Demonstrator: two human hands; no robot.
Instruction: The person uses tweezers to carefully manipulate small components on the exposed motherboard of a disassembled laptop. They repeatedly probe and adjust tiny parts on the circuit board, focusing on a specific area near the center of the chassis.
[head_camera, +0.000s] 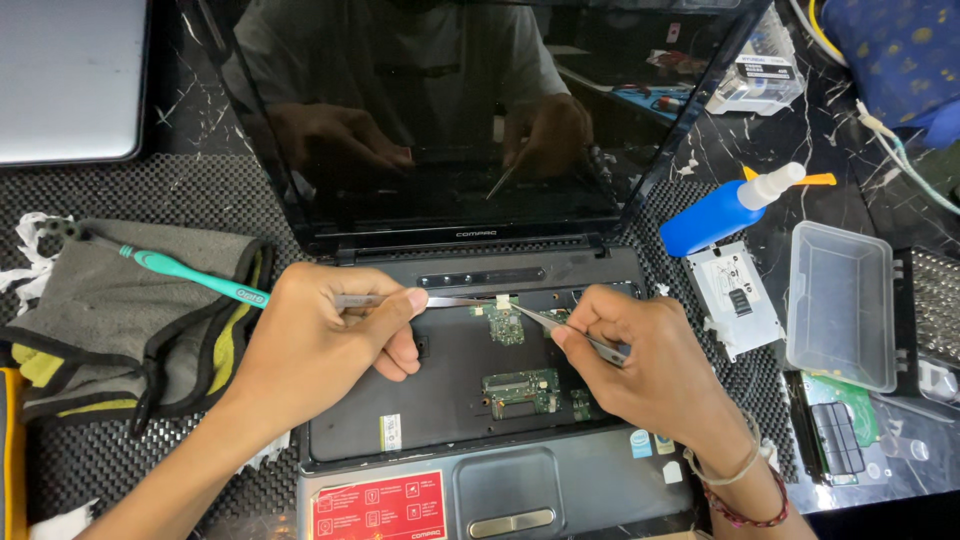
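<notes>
Left hand (325, 345) and right hand (650, 365) each have fingers clenched on metal tweezers: left tweezers (455, 300), right tweezers (540, 322). Both tips meet at a small white connector (503, 301) on the open laptop (470, 400), mid-desk. Risk: excess pull may tear the connector; a slipping tip may scratch the green circuit board (505, 325).

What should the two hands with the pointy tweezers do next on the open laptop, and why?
Probably lift gently: the left hand and right hand each hold tweezers whose tips meet on a small pale tab by the green circuit board.
</notes>
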